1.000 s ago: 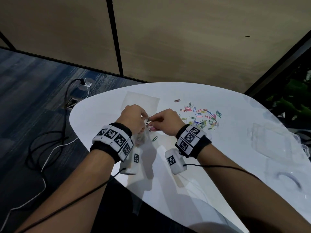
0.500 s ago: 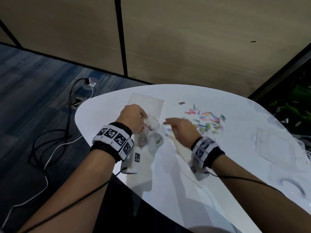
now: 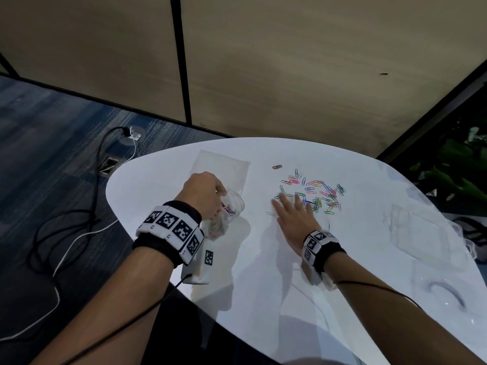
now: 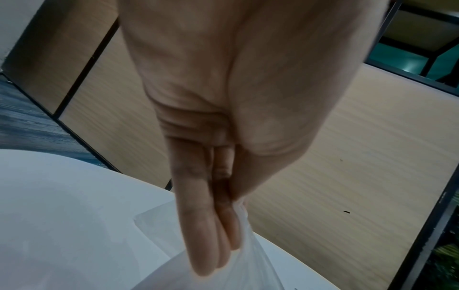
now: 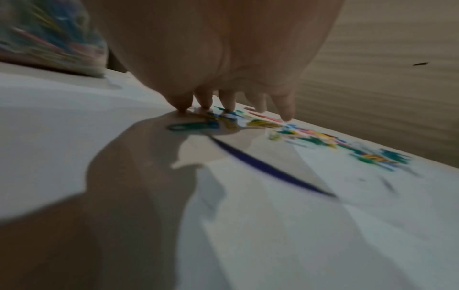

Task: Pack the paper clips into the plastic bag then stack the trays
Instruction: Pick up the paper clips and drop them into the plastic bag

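My left hand (image 3: 208, 196) pinches the rim of a clear plastic bag (image 3: 229, 209) that holds several coloured paper clips; the bag hangs down to the white table (image 3: 263, 272). The left wrist view shows my fingers (image 4: 211, 225) on the bag's (image 4: 248, 255) edge. My right hand (image 3: 292, 214) lies flat with spread fingers on the near left edge of a scatter of coloured paper clips (image 3: 316, 191). In the right wrist view the fingertips (image 5: 228, 104) touch the clips (image 5: 193, 125), blurred. Clear trays (image 3: 421, 227) lie at the right of the table.
A second flat clear bag (image 3: 224, 167) lies behind my left hand. One clip (image 3: 276, 167) sits apart at the back, another (image 3: 270, 213) left of my right hand. Cables (image 3: 66, 233) run over the floor at the left. A plant (image 3: 461, 175) stands at the right.
My right hand left the bag's mouth and moved right to the clip scatter, where it now lies flat. The left hand kept its hold on the bag.
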A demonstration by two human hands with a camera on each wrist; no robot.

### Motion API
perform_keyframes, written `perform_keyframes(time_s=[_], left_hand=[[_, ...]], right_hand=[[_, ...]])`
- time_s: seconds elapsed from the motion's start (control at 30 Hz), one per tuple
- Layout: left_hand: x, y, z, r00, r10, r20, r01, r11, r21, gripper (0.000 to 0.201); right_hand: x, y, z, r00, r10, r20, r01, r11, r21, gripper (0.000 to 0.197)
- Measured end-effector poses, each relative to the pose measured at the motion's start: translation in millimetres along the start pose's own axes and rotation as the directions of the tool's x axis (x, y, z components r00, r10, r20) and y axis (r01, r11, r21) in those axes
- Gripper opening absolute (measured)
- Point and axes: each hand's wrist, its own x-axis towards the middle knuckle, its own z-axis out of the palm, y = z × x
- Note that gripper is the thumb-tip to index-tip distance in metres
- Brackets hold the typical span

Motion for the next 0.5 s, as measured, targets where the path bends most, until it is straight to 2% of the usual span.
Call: perform_keyframes(time_s=[0.1, 0.17, 0.3, 0.33, 0.43, 0.5], left_hand=[[0.4, 0.4, 0.5, 1.0, 0.004, 0.004, -0.004, 1.0, 0.01, 0.022], [0.3, 1.9, 1.6, 1.0, 0.011, 0.006, -0.011, 1.0, 0.015, 0.021], [-0.3, 5.3, 3.8, 1.0, 0.015, 0.011, -0.015, 1.0, 0.014, 0.02], [-0.6, 6.2, 4.2, 1.0, 0.016, 0.014, -0.016, 1.0, 0.016, 0.02], [-0.7, 8.6, 5.3, 1.0, 0.02, 0.021, -0.021, 1.0, 0.016, 0.02], [-0.6, 10.2, 6.3, 0.999, 0.021, 0.028, -0.022, 1.0, 0.01, 0.02]], right_hand=[[3.4, 24.7, 4.3, 0.999, 0.034, 0.028, -0.035, 0.999, 0.031, 0.07], [7.6, 34.1, 5.1, 1.0, 0.015, 0.01, -0.016, 0.996, 0.09, 0.07], [12.6, 38.9, -6.4, 0.996, 0.055, -0.071, -0.045, 0.991, 0.125, 0.018], [12.7, 40.6, -9.4, 0.993, 0.078, -0.084, -0.067, 0.99, 0.122, 0.012], [11.3, 48.6, -19.2, 0.97, 0.226, -0.09, -0.194, 0.942, 0.275, 0.018], [9.3, 56.9, -27.9, 0.922, 0.37, -0.11, -0.271, 0.824, 0.497, 0.019]])
